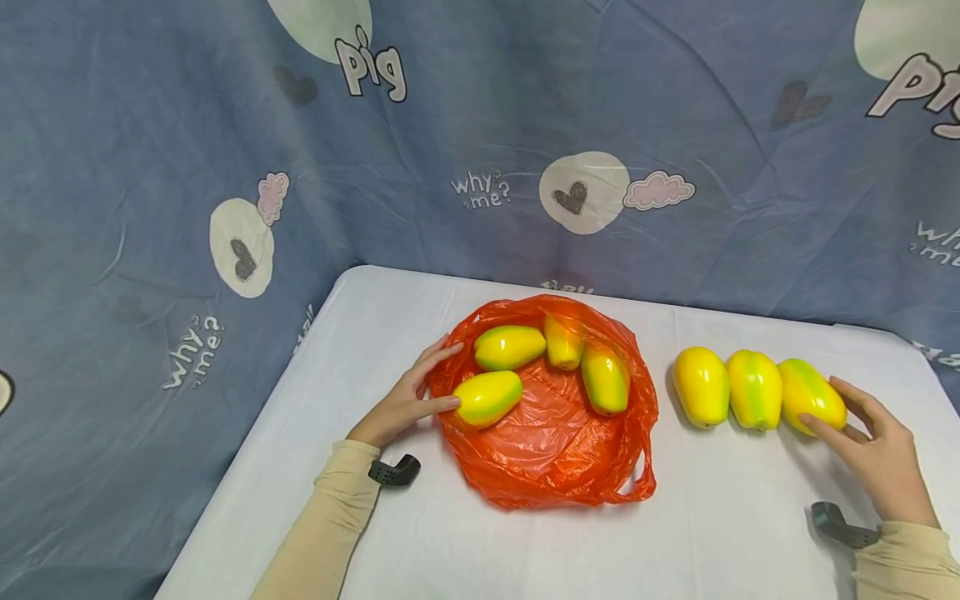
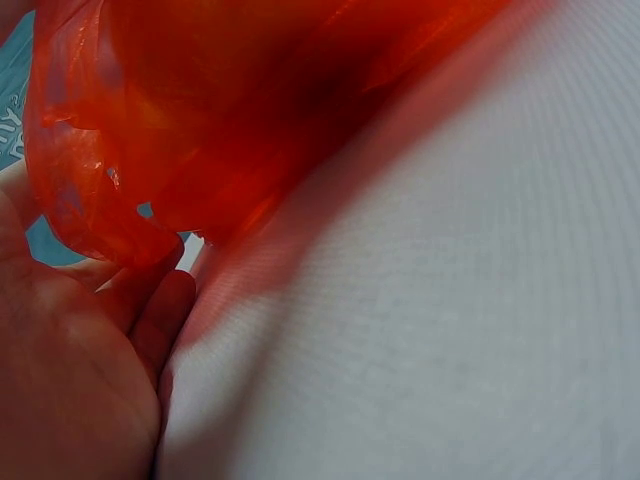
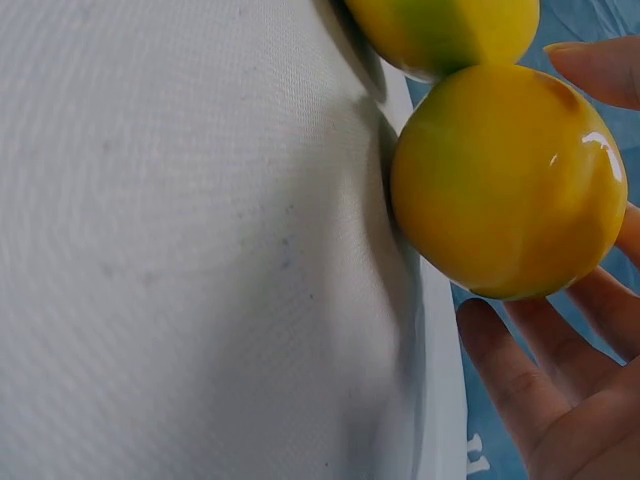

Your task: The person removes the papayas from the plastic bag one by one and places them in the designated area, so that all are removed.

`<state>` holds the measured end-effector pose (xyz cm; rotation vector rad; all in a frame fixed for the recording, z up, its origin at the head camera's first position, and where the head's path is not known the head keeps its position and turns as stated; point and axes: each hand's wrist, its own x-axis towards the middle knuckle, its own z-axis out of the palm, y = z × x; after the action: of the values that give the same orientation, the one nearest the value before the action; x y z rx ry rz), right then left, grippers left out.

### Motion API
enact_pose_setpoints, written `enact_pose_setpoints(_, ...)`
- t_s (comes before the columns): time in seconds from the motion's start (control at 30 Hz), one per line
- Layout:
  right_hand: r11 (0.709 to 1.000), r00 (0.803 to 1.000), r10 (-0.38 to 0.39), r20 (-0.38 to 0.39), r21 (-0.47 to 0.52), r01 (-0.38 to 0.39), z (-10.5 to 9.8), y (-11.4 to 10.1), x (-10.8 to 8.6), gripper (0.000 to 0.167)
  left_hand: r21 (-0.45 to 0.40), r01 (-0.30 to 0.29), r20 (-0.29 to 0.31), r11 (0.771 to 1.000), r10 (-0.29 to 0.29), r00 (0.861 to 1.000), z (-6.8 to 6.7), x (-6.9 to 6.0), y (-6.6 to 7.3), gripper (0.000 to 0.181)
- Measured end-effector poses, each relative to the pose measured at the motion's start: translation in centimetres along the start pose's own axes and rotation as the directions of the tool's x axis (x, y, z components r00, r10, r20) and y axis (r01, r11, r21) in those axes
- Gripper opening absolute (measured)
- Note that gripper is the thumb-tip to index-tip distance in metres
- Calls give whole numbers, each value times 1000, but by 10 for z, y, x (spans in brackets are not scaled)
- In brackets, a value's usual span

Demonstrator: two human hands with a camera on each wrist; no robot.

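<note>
A red plastic bag [image 1: 555,450] lies spread on the white table with its mouth facing up. Several yellow-green mangoes [image 1: 510,347] are inside it. My left hand [image 1: 408,396] holds the bag's left rim, thumb over the edge beside the nearest mango [image 1: 489,398]. Behind the red film, the left wrist view shows that hand's fingers [image 2: 165,320]. To the right, three mangoes [image 1: 754,390] stand in a row. Around the rightmost mango [image 3: 510,185], my right hand [image 1: 877,450] spreads its thumb and fairly straight fingers; a small gap shows by the thumb in the right wrist view.
A white cloth covers the table [image 1: 720,517]. Behind it hangs a blue printed curtain [image 1: 480,108]. One loop handle [image 1: 641,483] of the bag lies at its lower right. Each wrist wears a black camera mount [image 1: 396,471].
</note>
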<state>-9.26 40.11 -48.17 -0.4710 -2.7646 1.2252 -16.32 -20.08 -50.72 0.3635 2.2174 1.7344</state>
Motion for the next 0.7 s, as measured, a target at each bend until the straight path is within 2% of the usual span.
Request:
enact_pose_setpoints(0.37, 1000, 999, -27, -25, 10, 27, 1, -1, 0, 80, -9, -10, 0, 1000, 10, 1000, 0, -1, 3, 78)
enact_pose_setpoints(0.6, 999, 996, -38, -83, 9, 39, 0, -2, 0, 79, -31, -53, 14, 998, 54, 998, 1, -2, 3, 78)
enact_pose_setpoints(0.7, 999, 994, -30, -109, 11, 31, -1, -2, -1, 78, -22, -46, 12, 999, 47, 999, 1, -2, 3, 78)
